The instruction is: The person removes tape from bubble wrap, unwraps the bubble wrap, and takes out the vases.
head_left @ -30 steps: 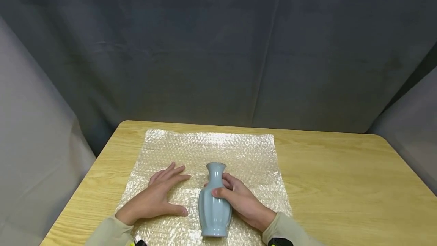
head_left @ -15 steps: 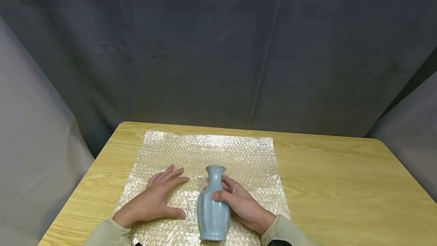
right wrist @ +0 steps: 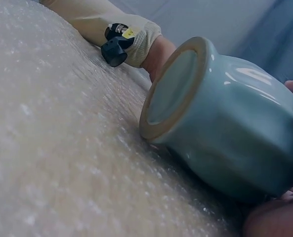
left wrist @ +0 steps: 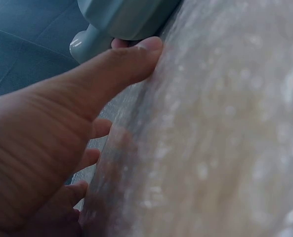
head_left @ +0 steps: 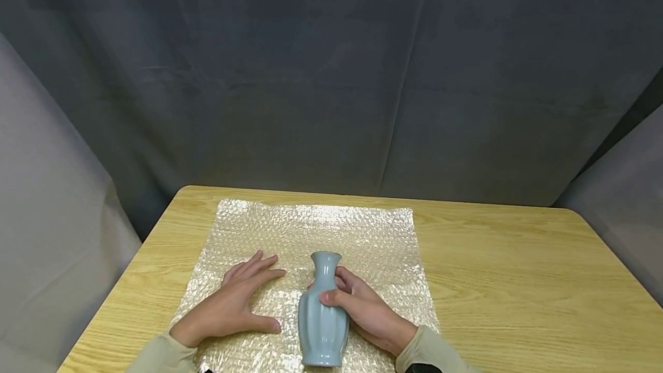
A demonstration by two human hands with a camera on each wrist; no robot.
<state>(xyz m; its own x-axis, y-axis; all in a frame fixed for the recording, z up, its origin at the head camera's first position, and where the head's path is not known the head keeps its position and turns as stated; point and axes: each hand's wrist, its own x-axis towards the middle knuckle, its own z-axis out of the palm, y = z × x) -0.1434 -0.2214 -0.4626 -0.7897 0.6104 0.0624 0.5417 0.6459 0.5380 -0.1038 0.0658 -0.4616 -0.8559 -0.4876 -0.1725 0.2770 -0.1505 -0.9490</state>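
A pale blue glazed vase (head_left: 323, 324) with a narrow neck and flared mouth lies on a sheet of bubble wrap (head_left: 362, 229), its mouth toward the table's far edge. My right hand (head_left: 370, 309) grips it from the right at the shoulder, thumb on top; its other fingers are partly hidden behind the vase. To the left, my left hand (head_left: 235, 304) rests on the bubble wrap with fingers spread, apart from the vase. The left wrist view shows the left thumb (left wrist: 121, 64) against the sheet. In the right wrist view, the vase's base (right wrist: 173, 89) faces the camera.
Underneath the bubble wrap is a wooden table (head_left: 518, 263), which extends well to the right. A dark curtain (head_left: 311, 73) hangs behind the far edge. Pale grey cloth (head_left: 46, 217) closes off the left side, with more grey cloth (head_left: 621, 189) on the right.
The head view has shifted slightly. Both hands and the vase keep practically the same places on the bubble wrap.
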